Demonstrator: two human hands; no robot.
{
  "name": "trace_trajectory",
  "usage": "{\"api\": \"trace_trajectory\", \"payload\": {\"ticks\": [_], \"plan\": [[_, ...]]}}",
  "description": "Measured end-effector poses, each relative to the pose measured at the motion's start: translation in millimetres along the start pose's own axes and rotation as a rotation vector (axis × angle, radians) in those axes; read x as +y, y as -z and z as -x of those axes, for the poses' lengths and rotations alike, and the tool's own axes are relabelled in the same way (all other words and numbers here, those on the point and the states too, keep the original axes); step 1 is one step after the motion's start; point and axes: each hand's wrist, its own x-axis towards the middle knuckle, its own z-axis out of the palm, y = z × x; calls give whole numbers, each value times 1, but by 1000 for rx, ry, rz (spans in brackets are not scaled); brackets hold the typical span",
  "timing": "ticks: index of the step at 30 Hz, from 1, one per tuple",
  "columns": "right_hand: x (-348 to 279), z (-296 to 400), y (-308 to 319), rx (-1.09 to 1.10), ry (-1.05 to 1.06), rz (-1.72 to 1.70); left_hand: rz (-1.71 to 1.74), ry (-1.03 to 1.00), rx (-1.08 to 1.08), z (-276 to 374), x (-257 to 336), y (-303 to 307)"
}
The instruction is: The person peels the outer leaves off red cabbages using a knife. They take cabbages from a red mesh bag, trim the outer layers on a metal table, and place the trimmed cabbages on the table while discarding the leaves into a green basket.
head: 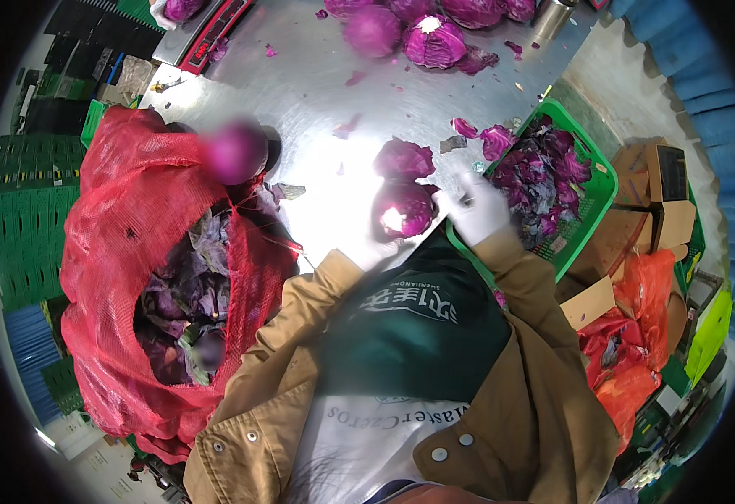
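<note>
A trimmed red cabbage (pixel 408 211) with a pale cut stem end rests at the near edge of the steel table. My left hand (pixel 367 249), in a white glove, holds it from its lower left side, partly lost in glare. Just beyond lies a loose purple outer leaf (pixel 404 159). My right hand (pixel 479 208), also white-gloved and blurred, is at the cabbage's right side, beside a green plastic crate (pixel 604 205). Whether its fingers pinch a leaf edge cannot be made out. Torn cabbage leaves (pixel 541 183) fill the crate.
At left, a red mesh sack (pixel 128 189) holds leafy cabbages (pixel 181 302); another cabbage (pixel 235 153) sits by it. Several cabbages (pixel 433 41) and a steel cylinder (pixel 553 17) stand at the steel table's (pixel 317 82) far side, near a scale (pixel 207 38). Cardboard boxes (pixel 619 233) stand right.
</note>
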Motion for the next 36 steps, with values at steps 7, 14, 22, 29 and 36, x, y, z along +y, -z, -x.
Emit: {"api": "trace_trajectory", "payload": {"ticks": [7,14,22,29,36], "plan": [[0,-1,-16,-253,-6,-74,-118,-121,55,-5,19,-13],[-21,6,-24,-38,-3,348,40,-19,133,-7,26,-28],[8,3,-10,-177,-58,-2,-82,-67,117,-4,7,-28],[0,-8,-6,-376,-95,-229,-133,-14,-46,-12,19,-16],[9,-9,-16,-279,-93,-121,-252,-80,-4,-14,23,-17]]}}
